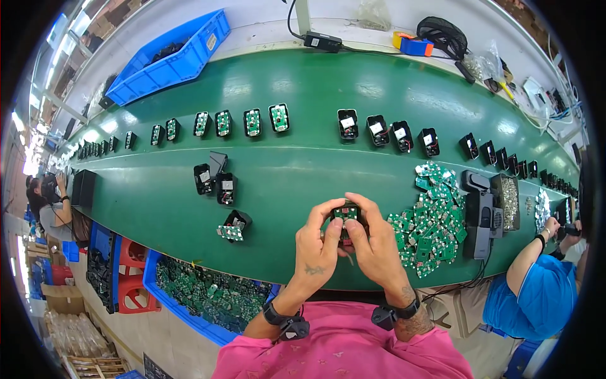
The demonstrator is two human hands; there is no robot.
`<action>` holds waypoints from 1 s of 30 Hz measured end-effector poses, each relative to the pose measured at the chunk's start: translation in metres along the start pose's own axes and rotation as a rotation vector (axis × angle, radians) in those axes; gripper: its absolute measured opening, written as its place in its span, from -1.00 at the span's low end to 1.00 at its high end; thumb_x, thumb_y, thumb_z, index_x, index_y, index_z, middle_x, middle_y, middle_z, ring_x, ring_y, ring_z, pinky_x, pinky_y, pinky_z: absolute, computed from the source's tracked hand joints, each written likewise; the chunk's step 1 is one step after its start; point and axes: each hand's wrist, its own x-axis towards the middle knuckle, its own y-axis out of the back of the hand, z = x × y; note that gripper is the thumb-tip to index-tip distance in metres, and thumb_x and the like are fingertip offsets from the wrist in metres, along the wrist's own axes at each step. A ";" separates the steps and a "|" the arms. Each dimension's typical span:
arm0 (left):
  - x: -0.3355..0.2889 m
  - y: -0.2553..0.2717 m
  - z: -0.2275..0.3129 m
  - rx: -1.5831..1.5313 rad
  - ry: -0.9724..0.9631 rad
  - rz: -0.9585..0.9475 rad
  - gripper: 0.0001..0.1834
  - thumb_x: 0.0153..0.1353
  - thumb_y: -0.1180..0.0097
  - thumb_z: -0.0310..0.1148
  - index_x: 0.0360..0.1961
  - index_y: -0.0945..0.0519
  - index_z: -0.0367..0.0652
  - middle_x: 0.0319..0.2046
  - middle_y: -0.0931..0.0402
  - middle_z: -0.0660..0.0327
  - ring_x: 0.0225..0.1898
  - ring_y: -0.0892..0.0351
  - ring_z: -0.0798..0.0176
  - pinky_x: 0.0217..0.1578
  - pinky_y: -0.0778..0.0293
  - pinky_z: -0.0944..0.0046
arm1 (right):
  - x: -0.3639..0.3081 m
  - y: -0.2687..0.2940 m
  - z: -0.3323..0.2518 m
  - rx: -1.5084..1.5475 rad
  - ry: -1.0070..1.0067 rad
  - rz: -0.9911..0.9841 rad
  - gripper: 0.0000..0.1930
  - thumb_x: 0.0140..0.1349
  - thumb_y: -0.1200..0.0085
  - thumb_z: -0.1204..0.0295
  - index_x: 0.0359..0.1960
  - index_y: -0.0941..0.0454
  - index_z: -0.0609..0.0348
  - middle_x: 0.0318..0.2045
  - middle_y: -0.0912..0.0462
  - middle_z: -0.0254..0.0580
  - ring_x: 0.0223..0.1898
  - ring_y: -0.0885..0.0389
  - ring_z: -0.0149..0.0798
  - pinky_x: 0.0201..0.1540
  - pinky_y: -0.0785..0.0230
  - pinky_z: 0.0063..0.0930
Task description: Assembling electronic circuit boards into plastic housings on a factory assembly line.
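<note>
A small black housing with a green circuit board [345, 213] is held between both hands near the front edge of the table. My left hand [315, 240] wraps its left side and my right hand [379, 245] its right. Both thumbs press down on the board, hiding part of it. Just right of my hands lies a heap of loose green circuit boards [435, 221]. To the left stand several open black housings [225, 188]; one of them [238, 219] has a green board [230, 232] tilted at its mouth.
Across the green table [303, 170] runs a row of black housings, some with green boards [278, 118], others showing white parts [377, 131]. A grey-black device [480, 218] and a parts box [507, 203] stand right, near a person in blue [536, 297]. A blue bin [151, 278] sits below the edge.
</note>
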 end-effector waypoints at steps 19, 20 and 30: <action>0.235 0.038 -0.040 0.610 -0.126 0.134 -0.67 0.46 0.18 -0.42 0.19 -0.40 -0.15 -0.46 -0.59 0.01 -0.64 -0.68 0.11 -0.65 -0.59 0.22 | -0.024 0.093 0.042 -0.596 0.058 0.263 -0.70 0.09 -0.26 0.54 -0.10 -0.63 0.24 -0.23 -0.60 -0.09 -0.14 -0.50 -0.02 -0.01 -0.36 -0.21; 0.240 0.043 -0.050 0.648 -0.127 0.107 -0.61 0.45 0.19 -0.43 0.26 -0.36 -0.18 -0.44 -0.63 -0.04 -0.69 -0.66 0.13 -0.65 -0.59 0.21 | -0.027 0.097 0.043 -0.660 0.057 0.218 -0.67 0.06 -0.29 0.53 -0.09 -0.63 0.23 -0.22 -0.59 -0.10 -0.09 -0.48 0.00 0.02 -0.35 -0.19; 0.203 -0.006 -0.003 1.262 -0.196 -0.382 0.04 0.00 -0.42 -0.22 0.47 -0.12 -0.16 0.47 -0.04 -0.11 0.33 -0.33 -0.15 0.26 -0.37 -0.01 | -0.022 0.078 0.061 -0.724 0.009 0.054 -0.61 -0.16 -0.45 0.51 -0.21 -0.67 0.20 -0.11 -0.47 -0.12 0.05 -0.36 0.01 0.11 -0.30 -0.16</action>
